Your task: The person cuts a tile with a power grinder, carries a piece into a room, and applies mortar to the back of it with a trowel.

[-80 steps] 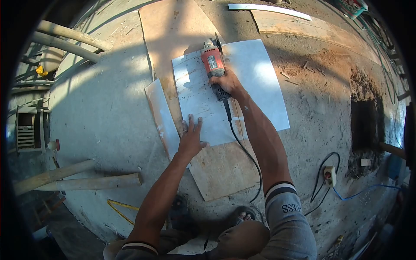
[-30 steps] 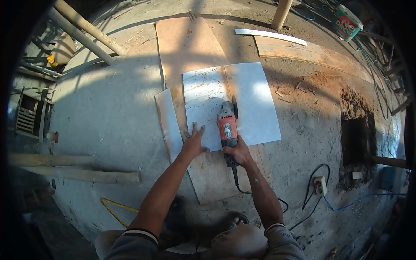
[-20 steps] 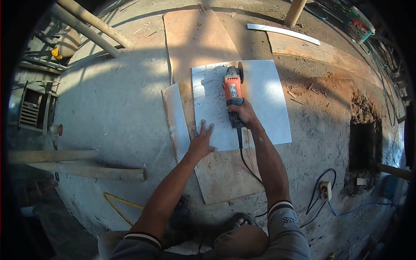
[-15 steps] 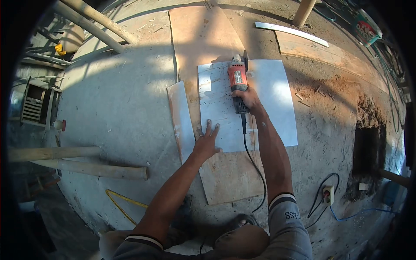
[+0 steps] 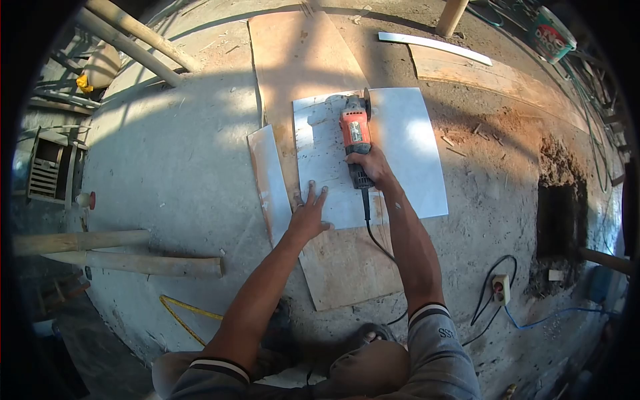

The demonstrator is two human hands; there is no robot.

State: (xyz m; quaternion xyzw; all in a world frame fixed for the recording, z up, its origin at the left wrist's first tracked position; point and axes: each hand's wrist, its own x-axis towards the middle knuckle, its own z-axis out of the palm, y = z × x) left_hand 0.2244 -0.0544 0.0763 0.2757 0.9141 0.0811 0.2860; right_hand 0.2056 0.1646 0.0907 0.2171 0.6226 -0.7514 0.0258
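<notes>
A red and black angle grinder (image 5: 357, 132) lies over a white sheet (image 5: 415, 160), its disc near the sheet's far edge. My right hand (image 5: 372, 165) is wrapped round the grinder's black rear body, and a black cord runs back from it. My left hand (image 5: 310, 215) rests with spread fingers on the sheet's near left part. Under the sheet is a long brown board (image 5: 350, 273), which shows at the near and far ends. A narrow white strip (image 5: 268, 170) lies along the left side.
A socket block (image 5: 501, 290) with cords is on the concrete floor at the right, near a dark pit (image 5: 559, 223). Bamboo poles (image 5: 153, 262) lie at the left. Far right are a thin white strip (image 5: 437, 48), a plank (image 5: 480, 77) and a bucket (image 5: 552, 37).
The grinder and my right hand have come slightly nearer to me relative to the sheet, the disc now at its far edge. The whole view has shifted slightly.
</notes>
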